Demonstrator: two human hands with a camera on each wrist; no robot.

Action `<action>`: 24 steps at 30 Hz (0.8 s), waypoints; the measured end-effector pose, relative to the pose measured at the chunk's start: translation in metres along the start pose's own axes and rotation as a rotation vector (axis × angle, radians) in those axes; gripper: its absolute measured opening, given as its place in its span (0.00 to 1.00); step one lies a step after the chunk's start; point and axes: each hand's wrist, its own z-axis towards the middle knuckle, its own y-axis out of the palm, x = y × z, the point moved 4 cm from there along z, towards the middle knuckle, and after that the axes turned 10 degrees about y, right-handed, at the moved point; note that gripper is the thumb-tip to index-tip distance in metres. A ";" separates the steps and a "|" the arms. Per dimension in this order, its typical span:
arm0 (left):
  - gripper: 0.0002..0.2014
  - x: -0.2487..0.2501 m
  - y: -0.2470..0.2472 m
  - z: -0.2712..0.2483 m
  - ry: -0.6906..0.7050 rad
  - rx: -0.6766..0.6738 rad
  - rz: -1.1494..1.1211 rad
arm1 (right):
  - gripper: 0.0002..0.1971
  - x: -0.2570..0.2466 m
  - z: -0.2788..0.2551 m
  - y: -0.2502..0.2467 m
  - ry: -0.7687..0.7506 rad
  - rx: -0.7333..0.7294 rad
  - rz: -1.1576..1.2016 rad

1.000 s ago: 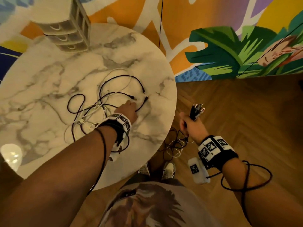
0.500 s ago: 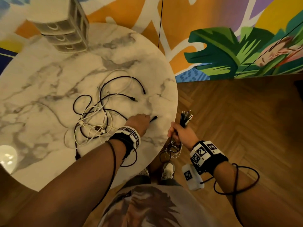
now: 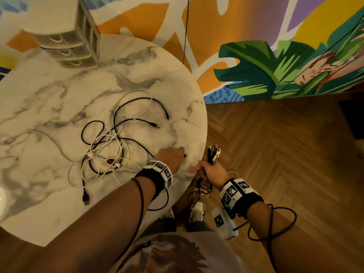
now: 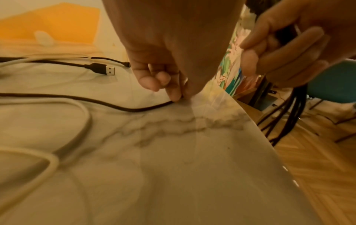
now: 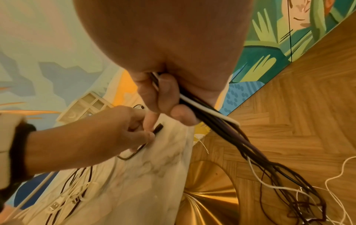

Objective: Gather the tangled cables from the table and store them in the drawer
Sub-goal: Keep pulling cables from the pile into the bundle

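A tangle of black and white cables (image 3: 110, 152) lies on the round marble table (image 3: 49, 91). My left hand (image 3: 182, 153) pinches the plug end of one black cable (image 4: 134, 108) close to the table's right edge; the plug (image 5: 158, 128) shows between thumb and forefinger. Just off that edge, my right hand (image 3: 206, 170) grips a bundle of gathered cables (image 5: 231, 134), with plugs sticking up (image 3: 213, 154) and the rest hanging toward the floor. A small drawer unit (image 3: 69, 48) with three shut drawers stands at the table's far side.
A loose black USB plug (image 4: 108, 70) lies on the marble beyond my left hand. Wooden floor (image 3: 285, 164) spreads to the right, with a painted wall behind. The golden table base (image 5: 208, 190) and my shoes (image 3: 197, 211) are under the table edge.
My left hand has dragged the black cable's end from mid-table toward the right edge. My right hand, still holding the bundle, has come in close beside it.
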 end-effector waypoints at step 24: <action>0.11 -0.126 -0.006 -0.078 -0.530 0.428 -0.783 | 0.19 -0.023 -0.001 -0.067 -0.084 0.258 0.175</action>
